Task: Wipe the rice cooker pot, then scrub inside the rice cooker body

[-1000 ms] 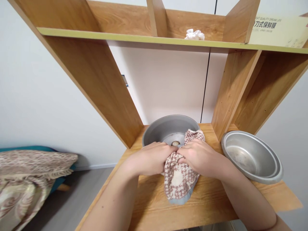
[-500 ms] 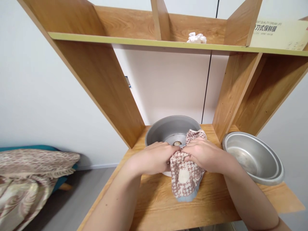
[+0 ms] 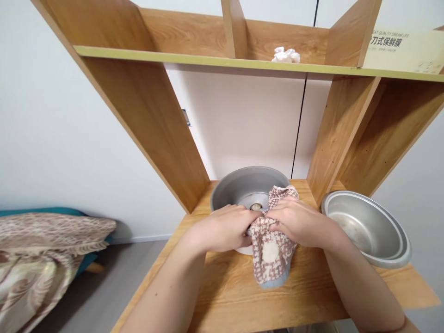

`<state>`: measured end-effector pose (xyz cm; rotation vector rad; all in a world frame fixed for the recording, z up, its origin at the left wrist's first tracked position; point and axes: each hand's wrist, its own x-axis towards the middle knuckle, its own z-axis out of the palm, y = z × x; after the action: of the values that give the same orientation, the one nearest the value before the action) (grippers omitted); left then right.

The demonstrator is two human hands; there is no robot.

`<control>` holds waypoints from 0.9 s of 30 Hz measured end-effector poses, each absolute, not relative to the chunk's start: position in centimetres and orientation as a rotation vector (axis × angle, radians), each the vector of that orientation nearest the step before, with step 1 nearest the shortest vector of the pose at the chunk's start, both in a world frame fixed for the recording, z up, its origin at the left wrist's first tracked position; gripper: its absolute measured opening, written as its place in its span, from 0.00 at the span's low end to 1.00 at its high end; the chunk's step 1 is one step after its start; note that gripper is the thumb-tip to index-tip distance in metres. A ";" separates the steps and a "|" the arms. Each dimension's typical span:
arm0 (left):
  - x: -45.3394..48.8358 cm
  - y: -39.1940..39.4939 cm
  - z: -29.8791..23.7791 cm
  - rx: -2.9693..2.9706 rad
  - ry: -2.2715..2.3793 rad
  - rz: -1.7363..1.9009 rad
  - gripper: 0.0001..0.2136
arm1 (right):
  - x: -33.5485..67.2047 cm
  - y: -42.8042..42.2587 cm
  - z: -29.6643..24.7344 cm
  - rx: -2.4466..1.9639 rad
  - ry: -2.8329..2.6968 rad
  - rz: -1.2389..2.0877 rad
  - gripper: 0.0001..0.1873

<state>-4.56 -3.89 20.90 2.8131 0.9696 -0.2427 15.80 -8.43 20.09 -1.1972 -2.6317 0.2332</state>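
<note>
A round grey cooker body (image 3: 231,187), with a small disc in the middle of its floor, stands on the wooden counter. My left hand (image 3: 231,226) is closed at its near rim; the fingertips are partly hidden. Pinched in my right hand (image 3: 294,219) is a brown-and-cream patterned cloth (image 3: 270,252) with a pale blue edge. The cloth lies over the near right rim, one end inside the cooker body and the other hanging down in front. Both hands are close together, with the left fingertips near or touching the cloth.
A silver metal pot (image 3: 364,226) stands at the right on the counter (image 3: 225,296). Above, a shelf (image 3: 208,62) holds crumpled white tissue (image 3: 286,55) and a cling-film box (image 3: 405,51). Upright wooden panels flank the cooker body. At left, a patterned blanket (image 3: 52,236) covers furniture.
The cloth's hanging end has swung slightly right and up, away from my left hand. My right hand has shifted slightly with it; my left hand stays nearly in place.
</note>
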 end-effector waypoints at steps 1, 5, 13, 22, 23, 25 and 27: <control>-4.5 -3.9 20.8 2.817 0.976 -0.239 0.06 | 15.7 -8.5 20.1 -1.194 -2.635 0.228 0.10; -4.4 -4.1 20.6 2.840 0.976 -0.241 0.06 | 15.7 -8.5 19.9 -1.183 -2.629 0.185 0.09; -4.3 -4.4 20.6 2.877 0.991 -0.225 0.07 | 15.5 -8.5 19.0 -1.156 -2.631 0.044 0.08; -4.4 -4.8 20.7 2.883 1.033 -0.254 0.08 | 14.5 -9.0 18.8 -1.205 -2.626 0.011 0.10; -4.4 -4.8 20.7 2.882 1.030 -0.250 0.07 | 14.4 -9.1 18.9 -1.209 -2.627 0.014 0.11; -4.4 -4.8 20.7 2.883 1.015 -0.240 0.06 | 14.3 -9.2 18.9 -1.217 -2.635 0.014 0.12; -4.4 -4.7 20.6 2.882 1.007 -0.231 0.05 | 14.2 -9.2 19.0 -1.222 -2.636 0.012 0.13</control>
<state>-4.40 -4.74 20.63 2.8824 1.0071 -0.2309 14.18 -9.23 18.95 -1.2220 -2.6357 0.0120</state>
